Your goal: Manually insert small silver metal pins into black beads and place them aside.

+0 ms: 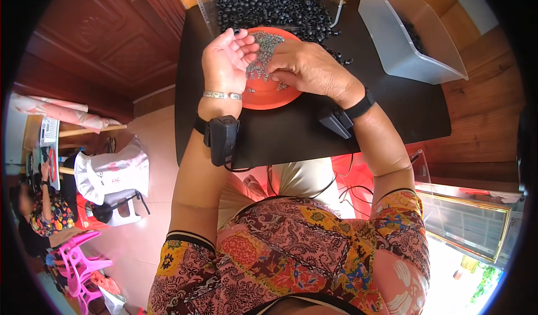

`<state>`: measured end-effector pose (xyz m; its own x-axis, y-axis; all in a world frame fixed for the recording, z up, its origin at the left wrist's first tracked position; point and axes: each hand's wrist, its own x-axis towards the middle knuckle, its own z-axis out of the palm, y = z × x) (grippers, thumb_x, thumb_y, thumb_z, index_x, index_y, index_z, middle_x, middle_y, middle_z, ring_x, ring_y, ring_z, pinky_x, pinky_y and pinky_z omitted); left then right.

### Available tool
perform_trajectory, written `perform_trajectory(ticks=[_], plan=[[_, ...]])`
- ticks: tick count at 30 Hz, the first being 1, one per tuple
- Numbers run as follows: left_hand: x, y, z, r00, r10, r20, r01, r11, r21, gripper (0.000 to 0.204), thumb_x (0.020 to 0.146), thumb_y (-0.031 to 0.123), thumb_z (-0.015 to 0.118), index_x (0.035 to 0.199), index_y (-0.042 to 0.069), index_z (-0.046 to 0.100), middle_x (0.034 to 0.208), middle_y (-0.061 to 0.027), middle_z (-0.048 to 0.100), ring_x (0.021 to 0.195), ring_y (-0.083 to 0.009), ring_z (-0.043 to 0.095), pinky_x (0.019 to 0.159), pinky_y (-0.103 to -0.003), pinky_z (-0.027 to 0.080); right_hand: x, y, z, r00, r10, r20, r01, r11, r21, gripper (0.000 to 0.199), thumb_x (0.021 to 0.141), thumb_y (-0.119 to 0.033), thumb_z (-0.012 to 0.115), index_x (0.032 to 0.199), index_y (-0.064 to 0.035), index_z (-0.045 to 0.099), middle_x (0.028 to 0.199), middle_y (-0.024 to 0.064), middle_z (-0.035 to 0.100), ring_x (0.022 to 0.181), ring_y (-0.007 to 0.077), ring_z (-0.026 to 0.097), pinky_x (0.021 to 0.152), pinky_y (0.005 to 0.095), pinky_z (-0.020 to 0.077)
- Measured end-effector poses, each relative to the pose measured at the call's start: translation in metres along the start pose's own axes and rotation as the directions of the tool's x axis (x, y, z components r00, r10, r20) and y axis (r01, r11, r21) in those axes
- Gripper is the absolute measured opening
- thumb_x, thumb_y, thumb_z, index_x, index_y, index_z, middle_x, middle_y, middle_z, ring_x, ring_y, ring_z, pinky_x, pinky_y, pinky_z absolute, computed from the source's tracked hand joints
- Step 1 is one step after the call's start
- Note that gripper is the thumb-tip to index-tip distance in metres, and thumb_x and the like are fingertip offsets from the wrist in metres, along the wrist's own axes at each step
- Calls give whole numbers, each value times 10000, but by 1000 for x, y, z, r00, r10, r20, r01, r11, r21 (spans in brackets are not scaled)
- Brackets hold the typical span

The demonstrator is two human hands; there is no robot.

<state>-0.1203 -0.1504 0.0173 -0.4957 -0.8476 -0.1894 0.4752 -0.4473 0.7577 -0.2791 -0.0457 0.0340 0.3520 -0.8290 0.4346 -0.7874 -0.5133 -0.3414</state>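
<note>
My left hand (225, 60) is turned palm up at the left edge of a round orange plate (268, 100). Between its thumb and forefinger sits a small black bead-like cap (237, 32); the other fingers curl inward. Many tiny grey metal pieces (270, 41) lie scattered on the plate. Over the plate's right side, my right hand (315, 69) is bent down with its fingertips pinched together close to these pieces. Whatever lies between those fingertips is too small to make out. Each wrist wears a strapped black device.
Beyond the plate, a clear box (200, 4) holds a heap of black caps (266, 4), some spilled onto the dark table (269, 141). A translucent bin (406, 57) with black pieces stands at right. Pink stools (78, 264), a white bag (115, 169) and another person (47, 214) are at left.
</note>
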Motion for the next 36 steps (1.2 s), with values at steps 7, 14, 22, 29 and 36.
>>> perform_trajectory(ticks=[7,14,22,29,36], plan=[[1,-4,0,1000,0,5,0,1000,15,295,912,294,496,942,14,584,872,-109,624,805,-242,598,742,-340,449,3,1,23,998,-51,36,55,989,-140,72,741,-115,656,813,-106,654,801,43,609,874,252,600,729,362,500],[-4,0,6,1000,5,-22,-5,1000,-5,295,913,293,495,922,9,579,853,-100,618,773,-216,589,715,-322,449,2,5,28,997,74,30,-64,967,-245,108,756,-87,603,845,-73,661,818,86,611,881,266,609,745,384,503],[-4,-1,6,1000,-7,-24,7,1000,-14,285,911,280,495,922,8,579,862,-104,620,774,-218,588,715,-326,449,0,21,18,985,144,-91,-164,946,-279,101,771,-71,624,870,-58,640,815,88,619,805,277,615,709,381,509],[-5,-1,7,1000,-15,-26,15,1000,-13,289,916,285,493,930,8,577,869,-106,618,777,-218,586,714,-324,447,3,21,19,986,129,-104,-131,991,-9,121,771,-37,646,891,-41,649,845,84,649,809,282,624,724,350,508],[-7,-3,8,1000,-9,-19,9,1000,-5,282,915,279,493,925,9,576,866,-107,618,777,-216,584,727,-325,448,4,16,12,978,152,-143,-164,983,-77,120,763,-71,666,883,-58,656,852,84,645,829,278,617,737,360,506]])
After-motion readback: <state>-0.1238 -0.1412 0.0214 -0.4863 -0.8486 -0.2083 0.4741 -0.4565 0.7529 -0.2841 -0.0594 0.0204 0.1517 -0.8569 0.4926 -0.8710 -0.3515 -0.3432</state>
